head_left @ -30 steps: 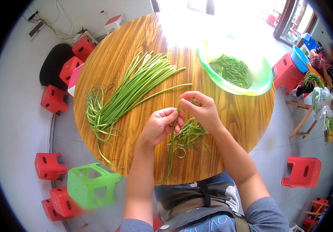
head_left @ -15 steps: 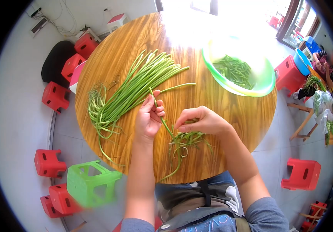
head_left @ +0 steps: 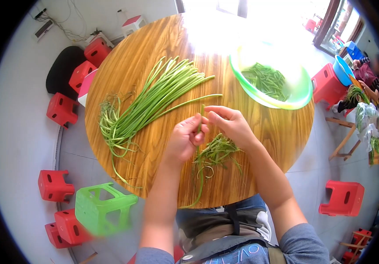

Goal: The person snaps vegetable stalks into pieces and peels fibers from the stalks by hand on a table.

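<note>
My left hand [head_left: 186, 137] is closed around a long green stem [head_left: 201, 182], whose tip pokes up above the fingers and whose lower part hangs to the table's near edge. My right hand [head_left: 230, 125] pinches at the top of that stem, beside the left fingertips. Under the hands lies a small heap of thin green trimmings [head_left: 218, 152]. A large bunch of long green stems [head_left: 154, 99] is spread over the left of the round wooden table [head_left: 277, 136]. At the back right, a green-rimmed basin [head_left: 272, 104] holds short cut green pieces [head_left: 266, 80].
Red stools [head_left: 62, 110] and a green stool [head_left: 103, 209] stand on the floor at the left. Another red stool [head_left: 342, 198] is at the right. A person [head_left: 367, 75] sits at the far right near a blue basin [head_left: 342, 70] and more greens [head_left: 357, 94].
My left hand has moved right and down with the stem, which now stands more upright. My right hand has risen from the trimmings to the stem's top.
</note>
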### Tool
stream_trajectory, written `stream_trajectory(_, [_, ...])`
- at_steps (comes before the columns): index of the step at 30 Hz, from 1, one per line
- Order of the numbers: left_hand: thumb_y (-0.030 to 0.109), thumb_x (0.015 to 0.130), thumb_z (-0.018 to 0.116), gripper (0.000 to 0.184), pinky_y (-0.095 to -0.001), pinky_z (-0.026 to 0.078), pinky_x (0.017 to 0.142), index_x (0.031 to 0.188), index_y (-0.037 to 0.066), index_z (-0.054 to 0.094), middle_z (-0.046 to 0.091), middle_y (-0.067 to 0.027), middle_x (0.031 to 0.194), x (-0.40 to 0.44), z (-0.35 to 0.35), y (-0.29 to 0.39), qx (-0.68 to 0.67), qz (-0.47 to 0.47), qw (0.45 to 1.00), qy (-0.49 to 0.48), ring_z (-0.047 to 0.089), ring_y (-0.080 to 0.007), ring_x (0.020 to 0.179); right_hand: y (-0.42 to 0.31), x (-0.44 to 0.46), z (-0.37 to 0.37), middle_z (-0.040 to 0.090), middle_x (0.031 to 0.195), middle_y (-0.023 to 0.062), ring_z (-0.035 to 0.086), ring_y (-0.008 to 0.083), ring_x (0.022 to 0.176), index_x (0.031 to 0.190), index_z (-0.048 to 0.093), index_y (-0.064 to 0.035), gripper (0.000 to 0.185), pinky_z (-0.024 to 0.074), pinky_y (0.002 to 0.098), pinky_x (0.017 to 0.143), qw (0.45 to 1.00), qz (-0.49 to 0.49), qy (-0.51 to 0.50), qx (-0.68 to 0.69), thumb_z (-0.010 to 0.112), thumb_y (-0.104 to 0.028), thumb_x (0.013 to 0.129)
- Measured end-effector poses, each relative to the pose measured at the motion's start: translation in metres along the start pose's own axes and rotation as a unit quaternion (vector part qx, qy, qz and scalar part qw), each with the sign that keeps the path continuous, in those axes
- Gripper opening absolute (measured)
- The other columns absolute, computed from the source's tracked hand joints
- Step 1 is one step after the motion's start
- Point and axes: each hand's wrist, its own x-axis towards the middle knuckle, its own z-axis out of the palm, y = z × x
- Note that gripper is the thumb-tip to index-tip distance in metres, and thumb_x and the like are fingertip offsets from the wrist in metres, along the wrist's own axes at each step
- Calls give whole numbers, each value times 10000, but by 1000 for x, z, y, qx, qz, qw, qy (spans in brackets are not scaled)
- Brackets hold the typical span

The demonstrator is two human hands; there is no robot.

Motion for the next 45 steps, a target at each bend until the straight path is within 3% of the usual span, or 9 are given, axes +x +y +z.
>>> stream_trajectory(4, [253, 933, 468, 286, -191, 393, 479, 945, -9, 582, 601, -63, 735, 11, -1, -14, 24, -52, 994, -93, 499, -81, 557, 15, 6, -5, 479, 616, -54, 365, 14, 480, 984, 609, -2, 214, 277, 171, 434, 988, 38, 5, 148, 575, -184, 878])
stream_trajectory(12, [138, 882, 457, 212, -213, 415, 492, 908, -26, 589, 580, -52, 698, 8, -3, -13, 10, -91, 993, -73, 506, -100, 556, 9, 7, -11, 379, 548, -85, 277, 5, 457, 924, 627, -29, 145, 210, 182, 421, 992, 29, 61, 106, 577, -156, 874])
stream_trajectory(15, [142, 875, 467, 203, -215, 403, 462, 850, -15, 594, 565, -44, 666, 12, -5, -14, 61, -65, 996, -29, 493, -99, 522, 15, 7, -6, 484, 648, -20, 425, 44, 521, 915, 636, -24, 104, 335, 191, 454, 985, -147, 84, -37, 600, -66, 826])
stream_trajectory(17, [142, 873, 470, 201, -216, 392, 439, 813, -6, 592, 552, -38, 642, 14, -6, -17, 104, -33, 994, 5, 481, -98, 497, 29, 10, 0, 545, 755, 37, 531, 93, 603, 910, 639, -20, 137, 432, 213, 506, 894, -389, 82, -207, 614, 5, 777])
stream_trajectory(21, [147, 873, 474, 194, -215, 377, 419, 808, -1, 582, 553, -43, 635, 16, -17, -23, 132, 87, 987, -20, 474, -101, 478, 23, -3, 16, 549, 862, 91, 587, 198, 686, 909, 634, -13, 201, 503, 279, 597, 890, -364, 37, -270, 607, 64, 725])
stream_trajectory(27, [171, 908, 462, 216, -221, 366, 429, 859, -5, 579, 556, -43, 653, 2, -3, -1, 34, 39, 998, -19, 475, -99, 495, 22, 5, -1, 564, 816, 66, 581, 163, 678, 922, 616, -17, 114, 480, 273, 592, 868, -349, 123, -332, 594, -8, 810])
stream_trajectory(32, [184, 928, 467, 235, -213, 350, 448, 978, -20, 571, 557, -35, 690, 5, -18, 1, -119, 51, 986, -109, 439, -87, 485, 20, 10, -6, 527, 684, -1, 463, 63, 565, 891, 549, -32, 158, 378, 207, 491, 988, -103, 110, -16, 535, -189, 903])
stream_trajectory(38, [154, 927, 478, 275, -198, 359, 532, 1113, -39, 539, 548, -23, 748, 0, -6, 8, -36, 41, 993, -106, 449, -73, 614, 8, 8, -18, 474, 657, -21, 323, 26, 498, 854, 527, -92, 129, 245, 157, 420, 920, 64, -2, 386, 551, -212, 893])
stream_trajectory(45, [135, 922, 487, 250, -220, 407, 607, 1083, -39, 563, 575, -30, 805, -3, 3, 1, 107, 40, 991, -69, 489, -89, 679, 9, 3, -7, 617, 832, 17, 466, 8, 611, 935, 595, -33, 175, 343, 171, 472, 995, -6, 26, 93, 636, -171, 837])
